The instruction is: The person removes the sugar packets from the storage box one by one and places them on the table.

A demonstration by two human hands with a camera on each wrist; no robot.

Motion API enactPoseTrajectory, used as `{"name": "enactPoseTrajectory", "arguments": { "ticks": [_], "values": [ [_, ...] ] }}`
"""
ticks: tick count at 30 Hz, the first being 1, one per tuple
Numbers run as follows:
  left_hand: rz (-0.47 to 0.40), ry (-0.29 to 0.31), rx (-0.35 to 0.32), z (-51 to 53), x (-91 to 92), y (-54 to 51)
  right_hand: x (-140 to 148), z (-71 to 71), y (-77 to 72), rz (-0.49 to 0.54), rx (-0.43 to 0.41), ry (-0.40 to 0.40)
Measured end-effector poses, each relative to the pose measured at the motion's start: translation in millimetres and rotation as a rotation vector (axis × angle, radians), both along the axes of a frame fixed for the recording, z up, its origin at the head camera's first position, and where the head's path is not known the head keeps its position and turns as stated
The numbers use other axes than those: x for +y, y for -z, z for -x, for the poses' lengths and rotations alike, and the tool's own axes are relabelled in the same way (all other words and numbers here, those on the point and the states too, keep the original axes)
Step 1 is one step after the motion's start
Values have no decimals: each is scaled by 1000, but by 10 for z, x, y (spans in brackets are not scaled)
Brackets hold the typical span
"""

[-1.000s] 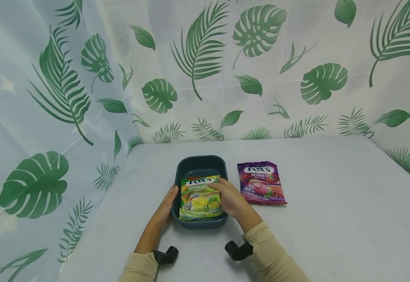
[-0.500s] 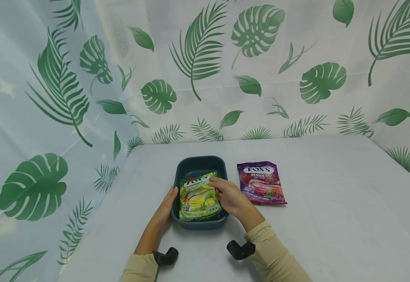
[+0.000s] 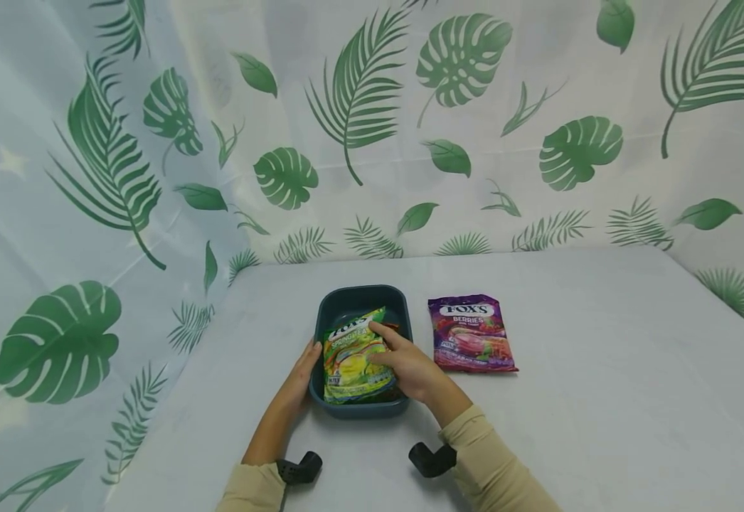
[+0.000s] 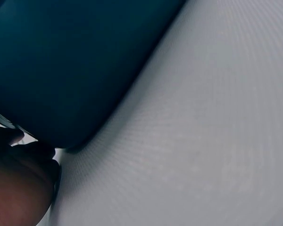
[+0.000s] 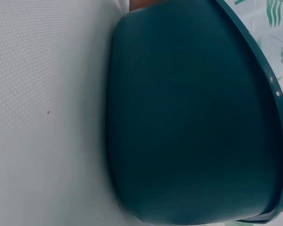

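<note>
A green-and-yellow FOX'S candy bag (image 3: 349,363) lies tilted in a dark teal box (image 3: 362,411). My right hand (image 3: 410,366) reaches over the box's right wall and grips the bag at its right side, with thumb and index finger on its front. The other fingers are mostly hidden. My left hand (image 3: 301,373) rests along the box's left wall, fingers stretched against the outside. The left wrist view shows the box's wall (image 4: 75,70) and part of that hand (image 4: 21,183). A sliver of something red and dark shows beneath the bag.
A purple FOX'S Berries candy bag (image 3: 471,334) lies flat on the white table (image 3: 602,398), right of the box. A leaf-patterned curtain (image 3: 372,199) hangs behind and along the left side.
The green bag has turned counterclockwise and shifted slightly left, its top corner now higher. My right hand has shifted with it, thumb and index finger spreading apart. My left hand stays put.
</note>
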State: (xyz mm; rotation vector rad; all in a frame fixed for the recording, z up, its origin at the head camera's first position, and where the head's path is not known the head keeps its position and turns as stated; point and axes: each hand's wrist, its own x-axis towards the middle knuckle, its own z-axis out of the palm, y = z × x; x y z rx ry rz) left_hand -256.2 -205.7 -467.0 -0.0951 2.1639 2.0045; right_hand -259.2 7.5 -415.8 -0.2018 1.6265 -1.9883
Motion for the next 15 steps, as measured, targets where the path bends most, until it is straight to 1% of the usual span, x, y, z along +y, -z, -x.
{"name": "enactPoseTrajectory", "arguments": {
  "ticks": [5,9,15],
  "values": [
    [-13,-3,-1,-18,-15,8,-44,-13,23,-60,21,31],
    [-16,-1,2,-24,-14,-2,-62,-20,25,-76,34,47],
    [-18,13,8,-14,0,-3,-63,-16,20,-82,26,93]
  ]
}}
